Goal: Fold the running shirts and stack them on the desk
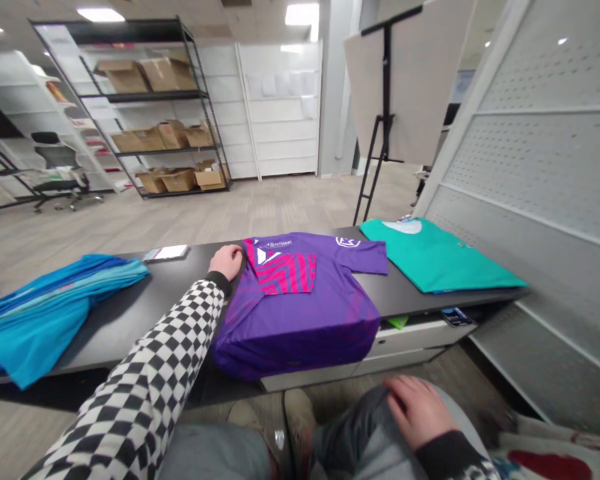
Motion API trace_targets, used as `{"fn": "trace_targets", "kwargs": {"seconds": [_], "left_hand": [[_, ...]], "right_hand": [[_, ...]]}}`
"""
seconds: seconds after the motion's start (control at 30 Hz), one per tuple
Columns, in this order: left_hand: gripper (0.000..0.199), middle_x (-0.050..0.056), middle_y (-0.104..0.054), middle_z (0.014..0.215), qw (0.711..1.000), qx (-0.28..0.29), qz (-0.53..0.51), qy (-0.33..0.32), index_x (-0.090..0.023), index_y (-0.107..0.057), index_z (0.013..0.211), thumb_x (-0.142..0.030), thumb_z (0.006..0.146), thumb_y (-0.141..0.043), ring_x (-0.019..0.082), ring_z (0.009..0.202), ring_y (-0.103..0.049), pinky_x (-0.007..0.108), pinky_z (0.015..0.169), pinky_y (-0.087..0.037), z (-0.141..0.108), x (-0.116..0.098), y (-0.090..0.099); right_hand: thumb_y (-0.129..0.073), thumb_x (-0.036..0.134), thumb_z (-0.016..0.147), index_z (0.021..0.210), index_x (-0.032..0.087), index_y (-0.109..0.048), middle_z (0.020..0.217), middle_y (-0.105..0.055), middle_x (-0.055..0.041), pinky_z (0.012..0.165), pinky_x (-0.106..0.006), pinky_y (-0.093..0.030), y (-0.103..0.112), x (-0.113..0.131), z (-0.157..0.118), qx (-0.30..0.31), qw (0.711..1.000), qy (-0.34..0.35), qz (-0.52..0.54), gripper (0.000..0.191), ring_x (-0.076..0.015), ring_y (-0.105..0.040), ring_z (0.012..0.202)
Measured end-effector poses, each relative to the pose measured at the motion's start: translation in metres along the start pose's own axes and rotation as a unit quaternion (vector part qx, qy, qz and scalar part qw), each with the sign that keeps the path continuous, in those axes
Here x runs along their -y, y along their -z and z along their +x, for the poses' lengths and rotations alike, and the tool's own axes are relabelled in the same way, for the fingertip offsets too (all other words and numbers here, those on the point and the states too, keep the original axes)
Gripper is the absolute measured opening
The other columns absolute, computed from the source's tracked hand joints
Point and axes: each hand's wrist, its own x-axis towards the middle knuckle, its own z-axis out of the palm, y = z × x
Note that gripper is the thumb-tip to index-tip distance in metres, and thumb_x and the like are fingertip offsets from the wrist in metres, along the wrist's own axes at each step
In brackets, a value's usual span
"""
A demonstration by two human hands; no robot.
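A purple shirt (325, 313) with a pink striped panel lies on the dark tabletop, and its lower part hangs over the near edge. My left hand (227, 260) is at the shirt's upper left edge, fingers curled onto the fabric. One short sleeve points right, while the left side looks folded inward. My right hand (423, 410) rests on my knee, fingers loosely spread, holding nothing. To the right lies a folded teal shirt (445, 257); blue garments (55, 307) are heaped at the left.
A white card-like item (167, 253) lies at the table's back edge. Below the tabletop are white drawers (410, 340) and a phone-like object (456, 317). A perforated panel (545, 167) stands at the right, an easel (386, 100) behind the table, and a shelf with boxes (165, 97) farther back.
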Motion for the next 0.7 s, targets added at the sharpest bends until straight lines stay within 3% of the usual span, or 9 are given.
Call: {"fn": "trace_targets", "kwargs": {"seconds": [0.17, 0.27, 0.37, 0.43, 0.53, 0.7], "left_hand": [[0.043, 0.016, -0.081, 0.137, 1.000, 0.015, 0.003, 0.024, -0.025, -0.084, 0.119, -0.049, 0.108, -0.050, 0.038, 0.134, -0.069, 0.051, 0.117, -0.049, 0.016, 0.006, -0.015], [0.049, 0.018, -0.081, 0.137, 0.999, 0.024, -0.003, 0.034, -0.025, -0.085, 0.116, -0.060, 0.106, -0.053, 0.045, 0.135, -0.067, 0.060, 0.118, -0.044, 0.036, 0.002, -0.020], [0.045, 0.015, -0.083, 0.132, 0.999, 0.033, -0.023, 0.033, -0.027, -0.084, 0.117, -0.061, 0.106, -0.056, 0.041, 0.132, -0.070, 0.056, 0.118, -0.045, 0.052, -0.003, -0.024], [0.040, 0.013, -0.084, 0.128, 0.998, 0.032, -0.039, 0.033, -0.027, -0.082, 0.116, -0.056, 0.107, -0.056, 0.037, 0.127, -0.072, 0.050, 0.114, -0.048, 0.060, -0.004, -0.026], [0.037, 0.012, -0.084, 0.123, 0.998, 0.014, -0.058, 0.037, -0.026, -0.080, 0.116, -0.052, 0.109, -0.054, 0.034, 0.121, -0.074, 0.047, 0.111, -0.048, 0.070, 0.000, -0.028], [0.034, 0.015, -0.083, 0.119, 1.000, -0.013, -0.003, 0.013, -0.024, -0.081, 0.107, -0.050, 0.107, -0.058, 0.039, 0.123, -0.071, 0.056, 0.117, -0.041, 0.084, 0.017, -0.030]], "right_hand": [[-0.049, 0.025, 0.107, 0.112, 0.025, -0.083, 0.109, -0.086, -0.0091, 0.093, -0.041, -0.063, 0.030, 0.029, 0.019, -0.071, 0.992, 0.064, 0.082, 0.034, -0.0266, -0.081, 0.101], [-0.056, 0.023, 0.108, 0.121, 0.025, -0.082, 0.106, -0.085, -0.0087, 0.089, -0.040, -0.064, 0.059, 0.071, 0.063, -0.112, 0.974, 0.150, 0.128, 0.030, -0.0262, -0.080, 0.099], [-0.056, 0.021, 0.108, 0.122, 0.024, -0.081, 0.111, -0.085, -0.0095, 0.095, -0.044, -0.062, 0.077, 0.114, 0.128, -0.133, 0.964, 0.190, 0.127, 0.029, -0.0272, -0.079, 0.103], [-0.055, 0.021, 0.107, 0.125, 0.023, -0.082, 0.123, -0.083, -0.0112, 0.106, -0.048, -0.060, 0.075, 0.134, 0.173, -0.126, 0.968, 0.192, 0.100, 0.033, -0.0296, -0.077, 0.115], [-0.057, 0.025, 0.106, 0.140, 0.023, -0.078, 0.150, -0.075, -0.0131, 0.122, -0.057, -0.053, 0.057, 0.143, 0.223, -0.075, 0.980, 0.178, 0.054, 0.040, -0.0340, -0.068, 0.141], [-0.057, 0.040, 0.111, 0.152, 0.024, -0.072, 0.164, -0.066, -0.0127, 0.129, -0.068, -0.044, 0.027, 0.131, 0.244, 0.005, 0.987, 0.155, 0.030, 0.047, -0.0380, -0.057, 0.157]]}}
